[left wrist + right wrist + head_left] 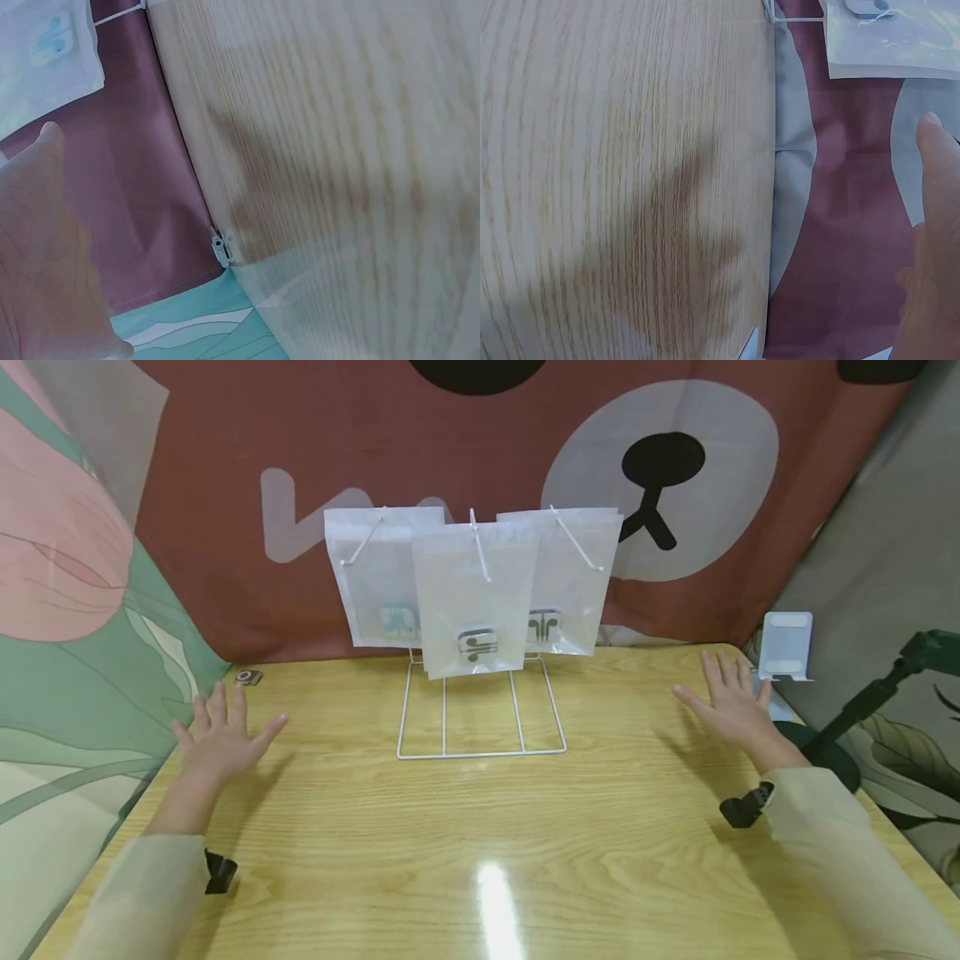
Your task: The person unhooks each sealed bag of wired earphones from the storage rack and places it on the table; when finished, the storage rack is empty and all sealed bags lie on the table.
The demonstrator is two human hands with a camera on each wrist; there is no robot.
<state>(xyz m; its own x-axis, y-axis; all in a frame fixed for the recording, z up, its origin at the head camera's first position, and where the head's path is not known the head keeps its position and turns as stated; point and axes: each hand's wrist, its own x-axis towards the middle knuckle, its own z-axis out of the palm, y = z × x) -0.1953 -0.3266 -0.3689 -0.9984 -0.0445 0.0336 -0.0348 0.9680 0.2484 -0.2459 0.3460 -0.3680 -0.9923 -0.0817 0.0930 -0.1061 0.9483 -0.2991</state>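
Observation:
Both hands are held over the table with fingers spread and nothing in them. My left hand (217, 737) is at the left side, its fingers pointing toward the back edge. Over the right side is my right hand (729, 706), thumb turned inward. Between them stands a white wire rack (482, 755) with three hooks. From these hang packets in clear bags: a left one (378, 578) with a pale blue earphone picture, a middle one (474, 602) in front, and a right one (576, 578), the latter two showing grey earphone pictures. The middle packet partly covers the other two.
A small dark square object (248, 677) lies at the back left edge, beyond the left fingertips. By the right hand stand a light blue phone stand (785, 645) and a dark stand arm on a round black base (838, 768). A printed cloth (315, 435) hangs behind the table.

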